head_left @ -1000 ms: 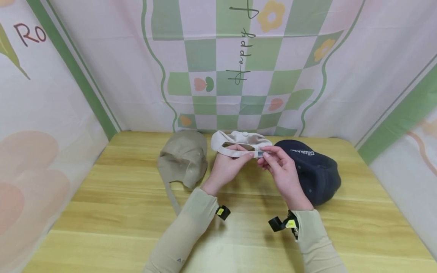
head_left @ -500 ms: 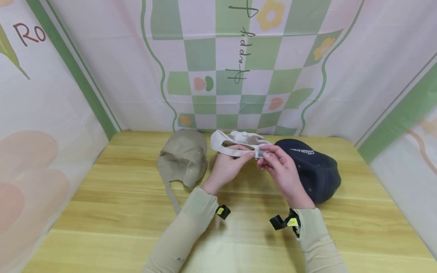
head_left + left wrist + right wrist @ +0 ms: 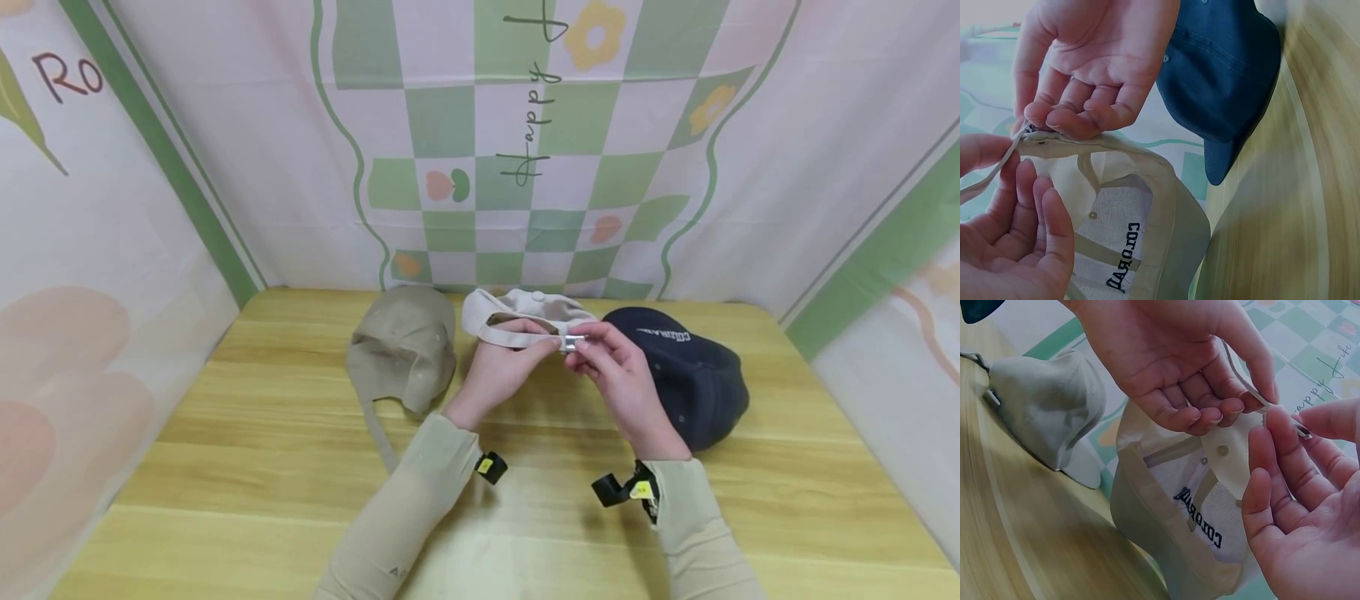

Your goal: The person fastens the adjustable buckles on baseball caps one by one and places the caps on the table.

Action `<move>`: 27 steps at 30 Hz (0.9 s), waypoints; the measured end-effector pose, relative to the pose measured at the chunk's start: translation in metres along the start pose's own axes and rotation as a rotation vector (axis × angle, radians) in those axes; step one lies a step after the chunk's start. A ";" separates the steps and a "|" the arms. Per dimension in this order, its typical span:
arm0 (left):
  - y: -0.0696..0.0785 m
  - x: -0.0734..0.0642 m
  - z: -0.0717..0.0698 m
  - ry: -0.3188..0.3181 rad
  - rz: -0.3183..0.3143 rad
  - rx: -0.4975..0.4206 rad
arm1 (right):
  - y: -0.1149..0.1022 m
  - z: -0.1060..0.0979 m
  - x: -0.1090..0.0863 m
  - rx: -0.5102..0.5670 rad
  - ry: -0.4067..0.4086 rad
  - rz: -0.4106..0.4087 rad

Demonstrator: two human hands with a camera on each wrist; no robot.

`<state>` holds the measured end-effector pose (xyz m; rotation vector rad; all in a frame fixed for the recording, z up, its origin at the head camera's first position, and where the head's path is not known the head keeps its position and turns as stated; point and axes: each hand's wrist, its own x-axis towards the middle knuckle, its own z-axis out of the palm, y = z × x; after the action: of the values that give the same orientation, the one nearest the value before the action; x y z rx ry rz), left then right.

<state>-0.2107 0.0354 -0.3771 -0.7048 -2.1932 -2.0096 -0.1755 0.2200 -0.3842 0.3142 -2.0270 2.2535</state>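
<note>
A white baseball cap (image 3: 543, 307) stands at the back middle of the table, its back opening toward me. My left hand (image 3: 497, 371) pinches its strap (image 3: 513, 337) between thumb and fingers. Just to the right, my right hand (image 3: 624, 379) pinches the small silver metal buckle (image 3: 573, 342) at the strap's end. In the left wrist view the strap (image 3: 988, 178) runs into the left fingers. Dark lettering (image 3: 1200, 519) shows inside the cap in the right wrist view. Fingertips partly hide the buckle there.
A khaki cap (image 3: 405, 346) lies at the left, its loose strap (image 3: 379, 437) trailing toward me. Close by the right hand sits a navy cap (image 3: 697, 387) with white lettering. Behind the wooden table (image 3: 247, 467) hangs a checkered cloth (image 3: 502, 192).
The buckle, dull grey before, now shows a bright shiny face and looks turned between the right fingers. Both hands stay nearly in place, and the other caps have not moved.
</note>
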 end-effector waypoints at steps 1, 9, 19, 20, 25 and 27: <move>0.000 0.000 0.000 0.000 0.001 -0.002 | 0.000 0.000 0.000 -0.001 0.000 0.003; 0.002 0.000 0.002 -0.007 0.025 -0.031 | 0.000 0.003 -0.001 -0.006 -0.002 0.017; 0.002 0.001 0.004 0.034 -0.028 0.023 | -0.002 0.004 -0.001 -0.129 0.005 0.010; 0.002 0.001 0.004 0.032 -0.024 0.023 | -0.002 0.004 -0.001 -0.134 0.010 0.010; 0.002 0.001 0.003 0.019 -0.003 0.011 | -0.002 0.002 -0.001 -0.152 0.042 -0.009; 0.002 0.001 0.002 0.014 0.004 0.001 | -0.002 0.001 0.000 -0.150 0.048 -0.015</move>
<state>-0.2100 0.0380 -0.3754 -0.6921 -2.1841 -2.0049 -0.1746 0.2192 -0.3827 0.2590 -2.1463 2.0650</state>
